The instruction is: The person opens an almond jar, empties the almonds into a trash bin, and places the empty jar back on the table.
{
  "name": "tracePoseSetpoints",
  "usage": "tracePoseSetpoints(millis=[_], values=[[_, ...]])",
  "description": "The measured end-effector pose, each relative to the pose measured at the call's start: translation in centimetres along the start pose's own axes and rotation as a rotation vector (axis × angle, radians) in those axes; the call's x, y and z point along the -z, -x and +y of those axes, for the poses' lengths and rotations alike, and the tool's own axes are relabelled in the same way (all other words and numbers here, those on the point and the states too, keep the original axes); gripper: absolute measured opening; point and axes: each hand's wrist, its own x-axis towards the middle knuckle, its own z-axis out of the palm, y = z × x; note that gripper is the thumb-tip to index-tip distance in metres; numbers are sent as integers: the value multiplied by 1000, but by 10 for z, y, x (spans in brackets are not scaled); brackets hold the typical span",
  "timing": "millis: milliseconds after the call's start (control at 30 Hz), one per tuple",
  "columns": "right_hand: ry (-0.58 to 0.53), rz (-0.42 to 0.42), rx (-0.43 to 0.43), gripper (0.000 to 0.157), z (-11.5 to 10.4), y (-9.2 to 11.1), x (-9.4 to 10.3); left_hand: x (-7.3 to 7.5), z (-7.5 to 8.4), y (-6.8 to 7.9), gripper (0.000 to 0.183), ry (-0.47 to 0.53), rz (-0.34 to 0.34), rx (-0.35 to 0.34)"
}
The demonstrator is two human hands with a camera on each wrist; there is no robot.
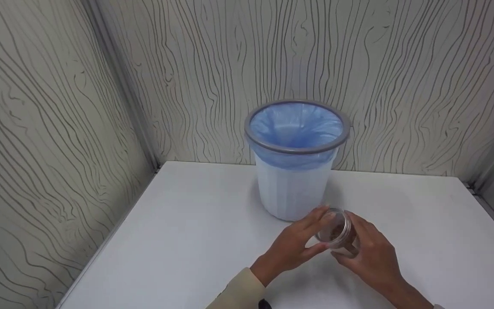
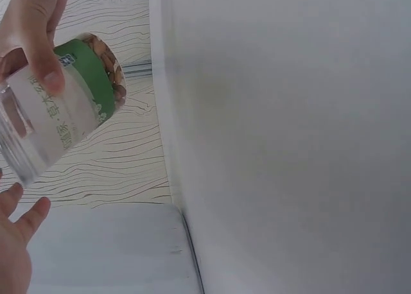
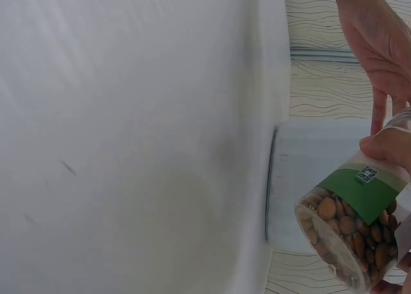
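A clear jar (image 1: 342,235) with a green and white label (image 2: 77,95) is held tilted above the white table, its threaded rim toward my left hand. Brown almonds (image 3: 369,239) have gathered toward its base. My right hand (image 1: 373,255) grips the jar around its body, the thumb lying over the label. Beside the rim is my left hand (image 1: 292,244), fingers and thumb spread to either side of it. Whether those fingertips touch the rim is hard to tell. No lid can be made out.
Behind the hands a white bin (image 1: 292,189) stands on the table (image 1: 178,240). A blue bag (image 1: 298,161) lines it, folded out under a grey ring (image 1: 296,150). Walls with a wood-grain pattern (image 1: 212,64) rise at the back and sides.
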Motion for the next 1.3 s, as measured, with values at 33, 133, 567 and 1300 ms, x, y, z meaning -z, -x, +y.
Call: tracePoseSetpoints(millis=[33, 133, 567, 1300], values=[[-1, -3, -1, 102, 0, 0, 0, 0, 0, 0, 69, 9, -3, 2], [-3, -10, -3, 101, -2, 0, 0, -1, 1, -1, 69, 5, -17, 9], [23, 7, 6, 102, -7, -2, -2, -6, 2, 0, 67, -21, -13, 20], [145, 101, 119, 95, -12, -13, -7, -6, 1, -1, 64, 47, 72, 92]])
